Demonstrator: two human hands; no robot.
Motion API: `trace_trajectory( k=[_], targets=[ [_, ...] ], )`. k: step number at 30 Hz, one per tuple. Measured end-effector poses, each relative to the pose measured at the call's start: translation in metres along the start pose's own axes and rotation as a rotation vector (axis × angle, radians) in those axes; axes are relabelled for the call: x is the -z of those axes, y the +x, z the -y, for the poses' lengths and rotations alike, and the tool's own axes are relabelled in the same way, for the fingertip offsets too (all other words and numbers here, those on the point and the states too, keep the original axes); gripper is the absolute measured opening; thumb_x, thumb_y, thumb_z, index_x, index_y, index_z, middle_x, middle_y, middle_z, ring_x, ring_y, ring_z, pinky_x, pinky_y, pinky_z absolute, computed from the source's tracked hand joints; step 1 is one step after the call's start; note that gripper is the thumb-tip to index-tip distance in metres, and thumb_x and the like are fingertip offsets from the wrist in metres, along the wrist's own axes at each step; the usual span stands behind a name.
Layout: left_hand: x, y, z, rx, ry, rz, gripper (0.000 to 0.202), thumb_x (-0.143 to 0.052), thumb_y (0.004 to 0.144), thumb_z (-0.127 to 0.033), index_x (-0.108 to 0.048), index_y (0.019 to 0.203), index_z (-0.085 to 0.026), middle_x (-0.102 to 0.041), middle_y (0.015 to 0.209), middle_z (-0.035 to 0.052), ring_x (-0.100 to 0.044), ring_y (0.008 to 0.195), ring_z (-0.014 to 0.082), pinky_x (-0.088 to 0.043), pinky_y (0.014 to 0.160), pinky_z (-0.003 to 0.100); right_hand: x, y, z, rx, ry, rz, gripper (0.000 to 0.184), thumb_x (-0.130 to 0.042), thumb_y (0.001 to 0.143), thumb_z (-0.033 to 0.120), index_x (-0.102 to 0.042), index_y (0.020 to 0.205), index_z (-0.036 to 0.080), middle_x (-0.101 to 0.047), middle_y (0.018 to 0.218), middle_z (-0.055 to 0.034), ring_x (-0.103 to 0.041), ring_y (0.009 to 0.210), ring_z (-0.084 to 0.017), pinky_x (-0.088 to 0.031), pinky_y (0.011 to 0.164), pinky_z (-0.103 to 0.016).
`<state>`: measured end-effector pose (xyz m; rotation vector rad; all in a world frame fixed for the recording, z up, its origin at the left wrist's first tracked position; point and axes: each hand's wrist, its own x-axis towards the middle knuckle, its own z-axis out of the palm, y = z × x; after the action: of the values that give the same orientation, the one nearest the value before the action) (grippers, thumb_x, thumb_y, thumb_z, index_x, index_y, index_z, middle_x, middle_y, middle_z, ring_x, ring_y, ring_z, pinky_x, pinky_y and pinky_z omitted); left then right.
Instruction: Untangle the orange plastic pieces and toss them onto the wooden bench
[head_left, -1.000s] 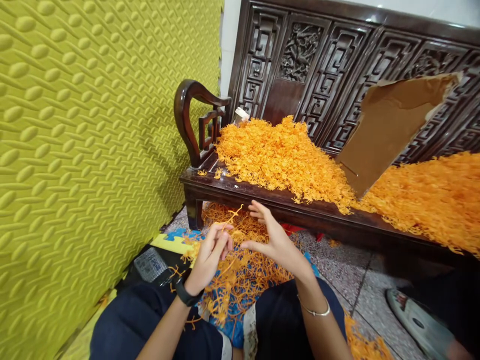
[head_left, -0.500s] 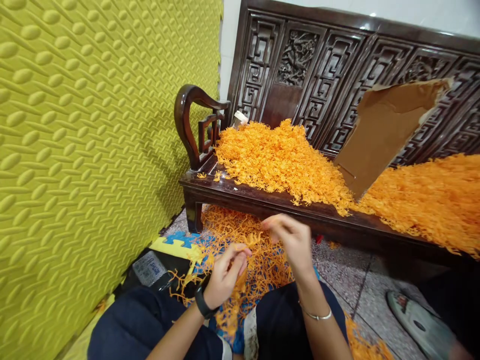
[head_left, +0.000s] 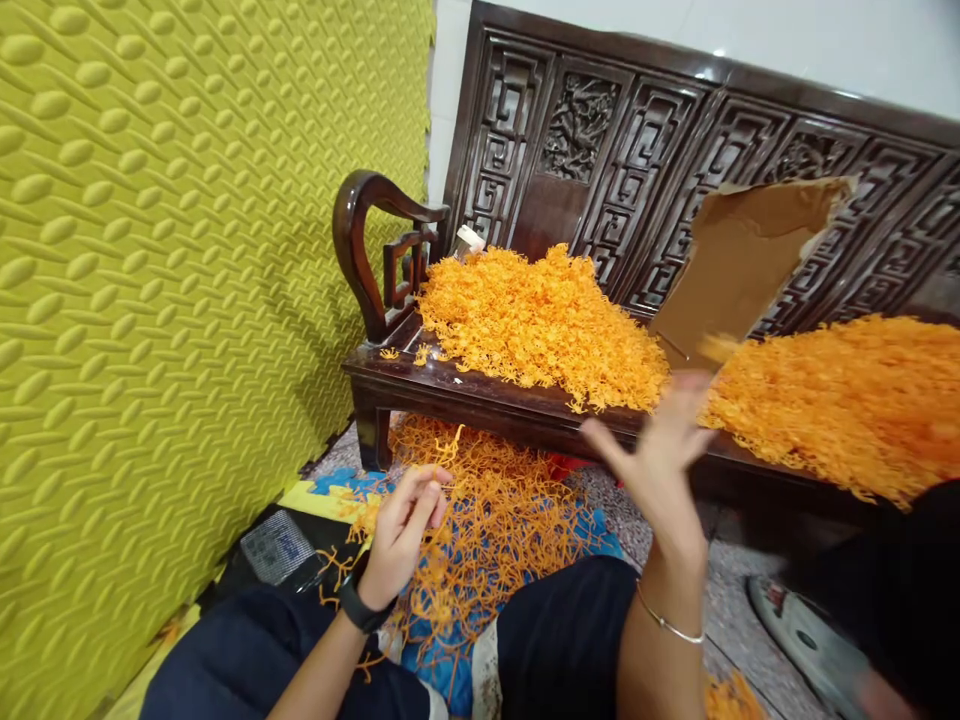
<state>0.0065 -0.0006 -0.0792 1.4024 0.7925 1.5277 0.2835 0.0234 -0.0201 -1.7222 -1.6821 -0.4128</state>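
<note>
My left hand is closed in a pinch, with a thin branching orange plastic piece sticking up from its fingertips. Fingers spread and smeared by motion, my right hand is open above the front edge of the dark bench. Just past its fingertips, a blurred orange piece is in the air. On the bench lies a heap of small orange claw-shaped pieces, with a second orange heap to the right. Tangled orange strands cover blue sheeting below my hands.
A torn cardboard sheet stands between the heaps. The bench's curved armrest and a white-capped container are at left. A yellow foam mat rises alongside. Another person's shoe is at lower right.
My right hand has moved right and toward the bench, and its fingers have spread. An orange piece now flies beyond it. My left hand has shifted slightly left, still pinching.
</note>
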Motion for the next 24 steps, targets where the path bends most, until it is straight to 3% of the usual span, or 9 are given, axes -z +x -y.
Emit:
trace_trajectory(
  k=[2,4,6,10,15,18,21,24],
  targets=[
    [0.000,-0.001,0.002,0.021,0.010,0.017,0.020,-0.048,0.090,-0.036,-0.057,0.094,-0.019,-0.045,0.056,-0.0055,-0.042,0.049,0.0093,-0.034,0.050,0.022,0.002,-0.003,0.009,0.064,0.135,0.250,0.063,-0.057,0.080,0.054,-0.045,0.133,0.024,-0.047,0.136,-0.0125,-0.040,0.127,-0.033,-0.023,0.104,-0.063],
    [0.000,-0.001,0.003,0.039,0.012,0.028,0.022,-0.048,0.089,-0.037,-0.058,0.095,-0.019,-0.047,0.057,-0.0047,-0.044,0.050,0.0100,-0.034,0.050,0.023,0.010,-0.004,0.020,0.121,0.354,0.472,0.060,-0.055,0.083,0.049,-0.041,0.136,0.025,-0.047,0.136,-0.0101,-0.044,0.125,-0.028,-0.029,0.106,-0.055],
    [-0.001,0.000,0.003,0.065,0.003,0.039,0.024,-0.048,0.089,-0.039,-0.058,0.095,-0.018,-0.047,0.056,-0.0046,-0.044,0.050,0.0107,-0.033,0.049,0.023,0.017,-0.005,0.033,0.170,0.529,0.569,0.055,-0.054,0.086,0.044,-0.041,0.136,0.026,-0.047,0.136,-0.0077,-0.047,0.124,-0.024,-0.035,0.106,-0.047],
    [-0.004,0.001,0.003,0.133,-0.010,0.071,0.026,-0.047,0.089,-0.041,-0.056,0.097,-0.018,-0.045,0.054,-0.0055,-0.039,0.046,0.0094,-0.030,0.046,0.022,0.015,-0.007,0.060,0.259,0.658,0.696,0.049,-0.059,0.084,0.041,-0.049,0.130,0.026,-0.054,0.130,-0.0063,-0.051,0.118,-0.023,-0.038,0.104,-0.043],
    [-0.007,0.000,0.004,0.158,-0.047,0.107,0.026,-0.044,0.091,-0.040,-0.054,0.101,-0.018,-0.047,0.056,-0.0063,-0.035,0.043,0.0076,-0.028,0.044,0.021,-0.007,-0.015,0.090,0.179,0.840,0.703,0.054,-0.066,0.078,0.041,-0.051,0.127,0.024,-0.057,0.125,-0.0069,-0.056,0.112,-0.021,-0.043,0.100,-0.040],
    [-0.008,0.001,0.004,0.153,-0.071,0.103,0.027,-0.043,0.091,-0.040,-0.054,0.103,-0.018,-0.049,0.058,-0.0062,-0.036,0.043,0.0074,-0.029,0.043,0.021,-0.014,-0.018,0.103,0.149,0.970,0.724,0.043,-0.068,0.076,0.038,-0.061,0.114,0.021,-0.068,0.104,-0.0051,-0.063,0.096,-0.019,-0.049,0.089,-0.035],
    [-0.007,0.003,0.001,0.122,-0.090,0.069,0.025,-0.045,0.092,-0.035,-0.053,0.108,-0.019,-0.055,0.066,-0.0042,-0.046,0.052,0.0086,-0.039,0.055,0.022,-0.017,-0.019,0.110,0.128,1.039,0.716,0.029,-0.068,0.077,0.035,-0.067,0.101,0.019,-0.070,0.087,-0.0034,-0.065,0.081,-0.016,-0.052,0.078,-0.030],
    [-0.005,0.006,0.000,0.129,-0.136,0.099,0.025,-0.046,0.092,-0.030,-0.052,0.113,-0.018,-0.060,0.074,-0.0015,-0.052,0.062,0.0107,-0.043,0.071,0.026,-0.021,-0.019,0.111,0.061,1.056,0.635,0.025,-0.067,0.078,0.033,-0.067,0.097,0.017,-0.069,0.085,-0.0038,-0.064,0.077,-0.014,-0.051,0.073,-0.027]
  ],
)
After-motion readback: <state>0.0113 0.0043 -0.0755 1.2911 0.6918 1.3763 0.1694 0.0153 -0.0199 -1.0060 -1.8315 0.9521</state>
